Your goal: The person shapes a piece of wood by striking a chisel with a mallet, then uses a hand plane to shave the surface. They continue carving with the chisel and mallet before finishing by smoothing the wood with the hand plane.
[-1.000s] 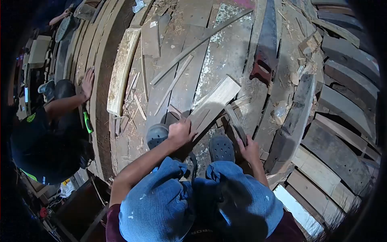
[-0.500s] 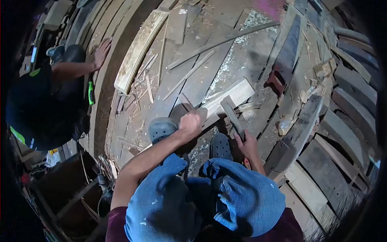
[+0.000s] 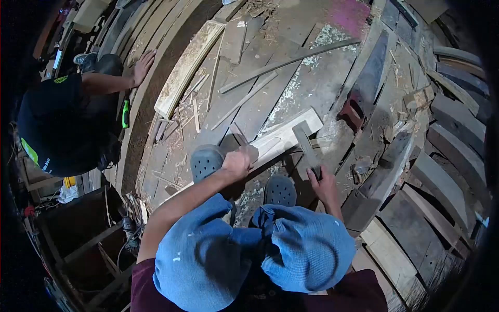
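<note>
My left hand (image 3: 236, 164) is closed around the near part of a pale wooden board (image 3: 275, 144), which lies slanting across the floor in front of my shoes. My right hand (image 3: 323, 183) grips the lower end of a flat, dark wooden bar (image 3: 306, 145). The bar's upper end overlaps the far end of the pale board; whether they touch is not clear. Part of the board is hidden behind my left hand and forearm.
A red-handled saw (image 3: 352, 113) lies right of the board. Long wood strips (image 3: 291, 60) and shavings lie ahead. A thick curved beam (image 3: 148, 96) runs along the left, with another person's hand (image 3: 143, 67) on it. Curved timbers (image 3: 447, 145) stand at the right.
The bar in my right hand has shifted slightly upright, its upper end now farther over the board. My left hand has moved slightly left. The whole view has shifted a little.
</note>
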`<state>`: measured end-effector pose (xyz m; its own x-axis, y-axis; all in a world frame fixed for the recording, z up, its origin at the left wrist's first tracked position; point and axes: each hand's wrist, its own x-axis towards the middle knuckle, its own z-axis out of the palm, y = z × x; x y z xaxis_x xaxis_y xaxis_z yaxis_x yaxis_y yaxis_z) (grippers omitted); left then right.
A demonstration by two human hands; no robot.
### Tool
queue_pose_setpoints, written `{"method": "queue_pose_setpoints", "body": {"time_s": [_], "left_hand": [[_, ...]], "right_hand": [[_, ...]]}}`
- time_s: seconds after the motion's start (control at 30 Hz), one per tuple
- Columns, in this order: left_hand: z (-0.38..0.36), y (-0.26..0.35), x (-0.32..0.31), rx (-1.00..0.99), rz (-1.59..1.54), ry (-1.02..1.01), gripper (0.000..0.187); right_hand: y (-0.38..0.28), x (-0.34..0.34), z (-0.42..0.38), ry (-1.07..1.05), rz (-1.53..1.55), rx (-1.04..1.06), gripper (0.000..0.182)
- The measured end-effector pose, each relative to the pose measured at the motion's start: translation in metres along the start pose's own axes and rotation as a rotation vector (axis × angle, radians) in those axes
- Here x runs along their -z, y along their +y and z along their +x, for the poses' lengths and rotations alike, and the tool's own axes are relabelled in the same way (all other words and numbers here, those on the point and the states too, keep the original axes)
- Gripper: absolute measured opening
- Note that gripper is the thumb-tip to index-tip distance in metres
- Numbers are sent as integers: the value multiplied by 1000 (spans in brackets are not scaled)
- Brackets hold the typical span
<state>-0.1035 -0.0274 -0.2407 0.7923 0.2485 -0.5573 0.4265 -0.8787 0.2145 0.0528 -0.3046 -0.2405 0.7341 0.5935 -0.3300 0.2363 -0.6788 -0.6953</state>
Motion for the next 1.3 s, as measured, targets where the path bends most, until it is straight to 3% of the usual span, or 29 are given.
{"method": "queue_pose_setpoints", "body": {"time_s": [0.03, 0.17, 0.27, 0.43, 0.53, 0.67, 0.77, 1.0, 1.03, 1.2, 1.3], "left_hand": [[3, -6, -7, -25, 76, -79, 47], [4, -8, -8, 63, 7, -14, 52], [1, -13, 2, -3, -49, 51, 51], [0, -8, 6, -47, -92, 133, 29], [6, -7, -3, -78, -156, 247, 27], [11, -4, -8, -67, -203, 274, 33], [10, -1, -2, -37, -253, 229, 37], [9, -4, 2, -93, -302, 211, 35], [10, -5, -3, -92, -288, 218, 35], [3, -3, 8, -166, -214, 157, 40], [7, -6, -2, -94, -184, 140, 46]], "right_hand": [[3, 0, -2, 72, 32, 27, 35], [18, 11, -10, 16, -27, -30, 35], [33, 12, -13, 6, -61, 16, 36], [34, 12, -11, 12, -63, 63, 35], [19, 13, -8, 11, -166, -9, 33], [-4, 2, -2, 60, -45, 36, 35], [-11, -13, -2, 9, -61, -32, 33], [-42, -54, 18, 124, 84, 93, 32], [-46, -61, 24, 185, 123, 196, 34], [-49, -99, 31, 136, -29, 95, 40], [-58, -103, 42, 100, -60, 65, 42]]}}
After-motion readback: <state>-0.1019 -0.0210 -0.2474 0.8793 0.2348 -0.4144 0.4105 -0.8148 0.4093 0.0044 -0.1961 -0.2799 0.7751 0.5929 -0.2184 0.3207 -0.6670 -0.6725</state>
